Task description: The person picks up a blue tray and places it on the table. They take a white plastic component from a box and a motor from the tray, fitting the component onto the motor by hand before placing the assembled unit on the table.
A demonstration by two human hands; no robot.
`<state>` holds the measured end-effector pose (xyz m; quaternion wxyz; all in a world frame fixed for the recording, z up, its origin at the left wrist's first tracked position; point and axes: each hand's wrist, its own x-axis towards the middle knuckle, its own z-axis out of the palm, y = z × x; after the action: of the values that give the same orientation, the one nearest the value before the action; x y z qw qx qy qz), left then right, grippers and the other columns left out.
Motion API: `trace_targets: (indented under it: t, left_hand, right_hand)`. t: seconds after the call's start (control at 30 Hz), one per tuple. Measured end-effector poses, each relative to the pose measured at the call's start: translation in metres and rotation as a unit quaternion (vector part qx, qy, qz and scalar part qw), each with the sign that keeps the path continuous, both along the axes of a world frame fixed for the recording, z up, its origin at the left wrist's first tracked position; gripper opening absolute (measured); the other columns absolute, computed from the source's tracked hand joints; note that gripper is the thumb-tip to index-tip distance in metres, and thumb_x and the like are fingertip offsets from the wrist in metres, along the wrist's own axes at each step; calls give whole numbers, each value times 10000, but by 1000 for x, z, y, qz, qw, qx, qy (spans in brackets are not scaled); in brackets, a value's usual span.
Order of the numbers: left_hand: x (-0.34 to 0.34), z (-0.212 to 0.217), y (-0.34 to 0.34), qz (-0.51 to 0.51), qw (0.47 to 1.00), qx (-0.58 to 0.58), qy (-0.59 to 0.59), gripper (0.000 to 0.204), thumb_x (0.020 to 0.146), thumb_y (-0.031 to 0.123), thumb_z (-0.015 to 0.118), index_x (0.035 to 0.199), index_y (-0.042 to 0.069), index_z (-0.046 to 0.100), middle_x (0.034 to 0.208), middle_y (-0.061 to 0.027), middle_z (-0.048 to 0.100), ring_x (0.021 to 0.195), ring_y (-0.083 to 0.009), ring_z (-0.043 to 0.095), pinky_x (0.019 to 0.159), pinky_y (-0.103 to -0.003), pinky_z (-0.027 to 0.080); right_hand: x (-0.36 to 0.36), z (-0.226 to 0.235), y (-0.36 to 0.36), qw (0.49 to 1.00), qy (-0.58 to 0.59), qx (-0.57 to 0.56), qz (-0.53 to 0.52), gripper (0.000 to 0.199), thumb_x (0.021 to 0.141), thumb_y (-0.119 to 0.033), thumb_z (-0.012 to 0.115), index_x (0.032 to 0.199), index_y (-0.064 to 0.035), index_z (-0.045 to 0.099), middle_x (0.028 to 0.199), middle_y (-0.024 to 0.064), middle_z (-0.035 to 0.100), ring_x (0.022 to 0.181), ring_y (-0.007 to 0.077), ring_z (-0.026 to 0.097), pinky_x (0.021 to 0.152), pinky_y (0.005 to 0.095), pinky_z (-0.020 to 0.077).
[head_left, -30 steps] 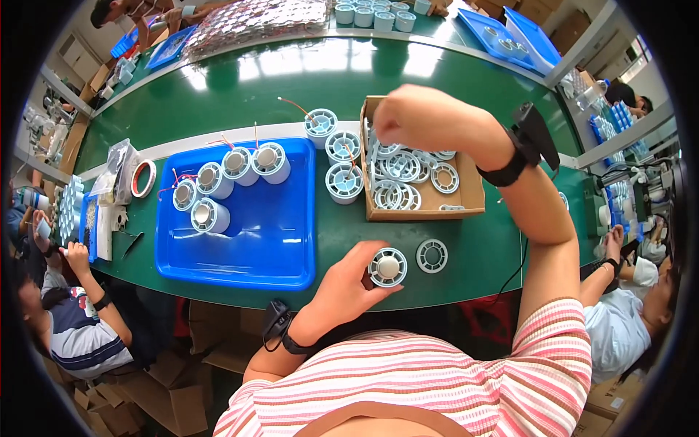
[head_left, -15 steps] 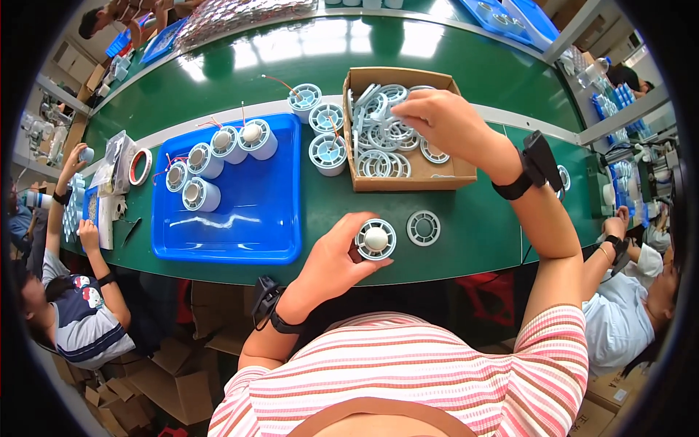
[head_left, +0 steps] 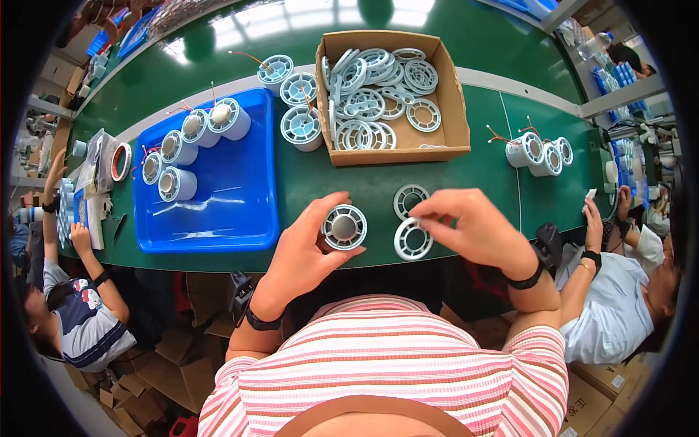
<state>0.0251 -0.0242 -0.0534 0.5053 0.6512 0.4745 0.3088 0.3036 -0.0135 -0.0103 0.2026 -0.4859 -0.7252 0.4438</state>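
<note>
The person in the striped shirt sits at a green table [head_left: 437, 175]. Their left hand [head_left: 306, 251] is curled around a white cylindrical spool [head_left: 344, 227], thumb and fingers closed on its sides, its round end with a grey centre facing up. The spool sits at the near edge of the table, just at 9 o'clock from the right hand [head_left: 473, 229]. That hand pinches a flat white ring [head_left: 413, 239] by its upper rim between thumb and fingertips, the other fingers loosely bent; the ring hangs at 3 o'clock from the spool, close but not touching it. A second ring [head_left: 409, 199] of the same kind lies flat on the table at 12 o'clock from the held one, partly under the fingers.

At 12 o'clock from both hands stands an open cardboard box [head_left: 455, 109] heaped with more white rings. At 10 o'clock from the left hand a blue tray [head_left: 226, 197] carries four spools along its far edge, and three more spools [head_left: 300, 124] stand between tray and box. At 2 o'clock from the right hand, a small group of spools [head_left: 539, 153] with red wires stands near the far right of the table.

Other people sit at either end: one at 8 o'clock in a dark top [head_left: 80, 328], one at 4 o'clock in a pale blue shirt [head_left: 611, 306].
</note>
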Motion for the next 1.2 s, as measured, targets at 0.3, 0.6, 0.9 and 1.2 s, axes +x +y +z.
trace_targets:
  t: [0.3,0.6,0.9,1.2]
  left_hand:
    - [6,-3,2,-3,999,-41,21,724,764,-27,839,1407,64,520,1314,-90,595,1122,-168,642,908,-296,569]
    - [19,1,1,15,998,-53,19,698,758,-35,837,1381,63,536,1283,-73,599,1119,-156,630,912,-295,559]
    - [32,4,12,-13,980,-186,-73,689,809,-54,790,1425,59,504,1242,-39,583,1057,-116,634,865,-269,585]
    - [36,4,15,-28,946,-297,-126,702,817,-106,738,1449,52,475,1233,-43,594,1061,-133,629,881,-282,591]
  right_hand:
    - [17,-31,-34,962,91,27,-256,198,882,-3,702,1078,16,723,906,89,714,792,160,692,702,265,537]
    - [55,-50,-23,938,-95,155,-296,369,841,1,737,1207,-29,695,1165,97,681,1044,241,674,883,332,533]
    - [77,-60,-22,977,-89,173,-88,582,781,-12,772,1340,-61,616,1434,105,544,1295,326,504,1104,427,408]
    - [77,-70,-29,979,35,134,-147,599,766,-19,796,1332,-43,603,1430,160,526,1307,307,523,1092,401,435]
